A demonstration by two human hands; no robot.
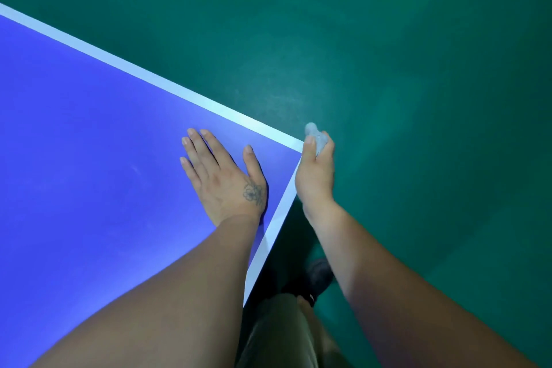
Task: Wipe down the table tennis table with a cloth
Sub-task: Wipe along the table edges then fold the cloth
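Here's the corner of the blue table [89, 134], white border lines meeting at a point just right of centre, and both hands are right there. The left hand [222, 178] lies flat on the blue surface near that corner, palm down, fingers [194, 146] straight and spread, thumb angled out toward the end line; a small flower tattoo shows on the back of the hand near the thumb base. The right hand [316, 172] sits just off the corner, at the table's edge, curled around a pale grey cloth [316, 136], bunched up small, with a wad of it poking out above the thumb and past the fingertips. Whether the cloth actually touches the corner is hard to tell from this angle. Beyond the table, a dark green floor [418, 69] fills the rest of the view. Down below the edge, an olive trouser leg [277, 329] and a dark shoe [318, 276] stand on that floor.
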